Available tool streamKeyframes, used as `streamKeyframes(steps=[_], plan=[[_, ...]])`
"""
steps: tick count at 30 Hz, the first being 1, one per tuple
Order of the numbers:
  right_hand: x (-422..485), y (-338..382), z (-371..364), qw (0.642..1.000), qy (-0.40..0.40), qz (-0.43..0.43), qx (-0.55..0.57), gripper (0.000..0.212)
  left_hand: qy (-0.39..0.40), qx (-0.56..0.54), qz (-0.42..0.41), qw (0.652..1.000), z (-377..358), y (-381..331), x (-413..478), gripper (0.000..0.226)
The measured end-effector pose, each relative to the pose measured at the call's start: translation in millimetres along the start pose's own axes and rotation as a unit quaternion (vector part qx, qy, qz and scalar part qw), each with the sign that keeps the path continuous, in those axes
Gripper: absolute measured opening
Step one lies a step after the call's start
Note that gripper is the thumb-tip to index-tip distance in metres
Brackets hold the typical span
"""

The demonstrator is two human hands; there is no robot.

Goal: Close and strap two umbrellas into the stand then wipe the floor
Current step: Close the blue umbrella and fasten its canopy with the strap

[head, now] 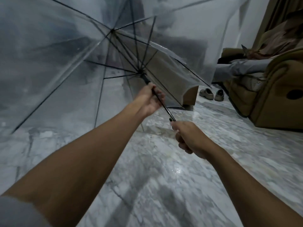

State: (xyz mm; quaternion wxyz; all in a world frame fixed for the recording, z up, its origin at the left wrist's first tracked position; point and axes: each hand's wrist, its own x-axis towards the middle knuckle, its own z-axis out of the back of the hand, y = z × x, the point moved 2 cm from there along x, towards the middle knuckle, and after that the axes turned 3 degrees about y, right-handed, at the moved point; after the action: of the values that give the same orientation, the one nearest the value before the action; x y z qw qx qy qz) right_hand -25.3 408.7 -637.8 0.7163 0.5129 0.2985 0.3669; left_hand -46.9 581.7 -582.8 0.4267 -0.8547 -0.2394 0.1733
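Over the marble floor [164, 202], mid-view, we see one clear umbrella [49, 63] held up off the floor w/ both hands. Its canopy is spread open and tilted, filling the left and top of the view. Black ribs [124, 46] fan out from the hub. The runner [141, 75] sits on the black shaft [166, 110], just above the left hand [151, 100].

Left hand: fingers curled tight round the shaft right below the runner. Right hand [188, 140]: fingers wrapped together round the handle end, lower on the shaft and nearer to us. The handle is mostly hidden in the fist; only a black bit shows above it. The hands are apart, w/ bare shaft between them. Both forearms are bare, and a grey sleeve [16, 213] shows at the bottom-left corner.

The floor is grey-white, w/ a wet sheen and droplets [177, 171] near its middle, below the right hand. At the floor's right edge stands a brown sofa [270, 99] w/ a grey cloth [237, 68] on the seat. A pair of grey clogs [211, 94] sits on the floor between the sofa and a brown furniture piece [191, 95] seen partly thru the canopy; we can't tell what it is. A brown curtain [278, 18] hangs at the top-right corner, behind the sofa. The rest behind the canopy is too blurred to tell.
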Motion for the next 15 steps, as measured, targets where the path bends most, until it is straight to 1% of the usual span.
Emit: streamKeyframes(steps=[3,5,10,12,15], plan=[[9.2,14.7,8.9,0.998,-0.025,-0.001,0.058,0.017,0.028,0.064,0.024,0.997,-22.8,21.2,-13.7,0.035],[14.3,21.8,17.5,0.996,-0.034,0.01,0.079,0.022,0.041,0.089,0.027,0.995,-34.4,33.1,-18.3,0.034],[20.9,22.9,25.8,0.99,-0.053,0.012,0.13,0.027,0.055,0.095,0.03,0.993,-45.8,58.5,-21.0,0.033],[22.5,16.4,21.4,0.987,-0.059,0.01,0.152,0.029,0.046,0.092,0.028,0.994,-45.3,58.0,-21.2,0.03],[24.5,11.2,13.4,0.982,-0.061,-0.001,0.178,0.028,0.024,0.12,0.033,0.992,-44.9,52.7,-17.5,0.025]])
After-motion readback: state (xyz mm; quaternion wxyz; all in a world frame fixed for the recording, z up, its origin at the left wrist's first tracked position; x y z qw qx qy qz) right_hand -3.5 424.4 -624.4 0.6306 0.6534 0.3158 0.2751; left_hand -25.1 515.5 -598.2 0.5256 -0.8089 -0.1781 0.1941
